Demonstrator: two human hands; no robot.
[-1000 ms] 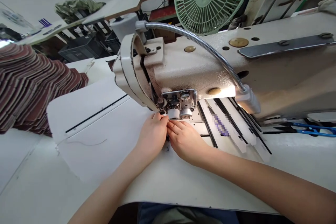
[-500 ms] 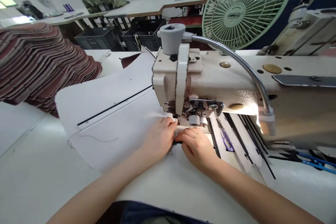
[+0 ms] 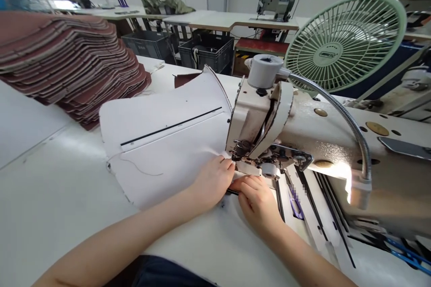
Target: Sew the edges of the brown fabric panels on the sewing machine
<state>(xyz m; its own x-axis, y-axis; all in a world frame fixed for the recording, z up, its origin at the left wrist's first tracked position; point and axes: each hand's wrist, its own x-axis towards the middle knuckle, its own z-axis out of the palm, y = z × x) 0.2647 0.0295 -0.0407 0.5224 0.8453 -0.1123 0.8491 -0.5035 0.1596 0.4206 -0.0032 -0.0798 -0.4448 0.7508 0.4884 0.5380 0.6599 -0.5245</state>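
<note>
A large white panel [image 3: 171, 161] with a black strip [image 3: 171, 125] stitched along it lies under the head of the sewing machine [image 3: 249, 121]. On the panel beside the needle area rests my left hand [image 3: 213, 184], fingers together and pressing its edge. Just right of it, my right hand [image 3: 258, 202] is curled, its fingertips on a black-edged strip [image 3: 232, 192] in front of the presser foot. The needle and the exact grip of both hands are hidden by the machine and the fingers. A loose thread [image 3: 143, 171] trails over the panel.
A tall stack of reddish-brown pieces [image 3: 84, 67] stands at left. White strips with black edging [image 3: 313, 206], purple thread snips [image 3: 296, 208] and blue-handled scissors [image 3: 407, 253] lie at right. A green fan [image 3: 346, 45] and grey crates [image 3: 205, 54] are behind.
The view has shifted, so the machine and panel appear farther right and lower. Both hands stay by the needle area. The far end of the panel now curls up beside the machine head.
</note>
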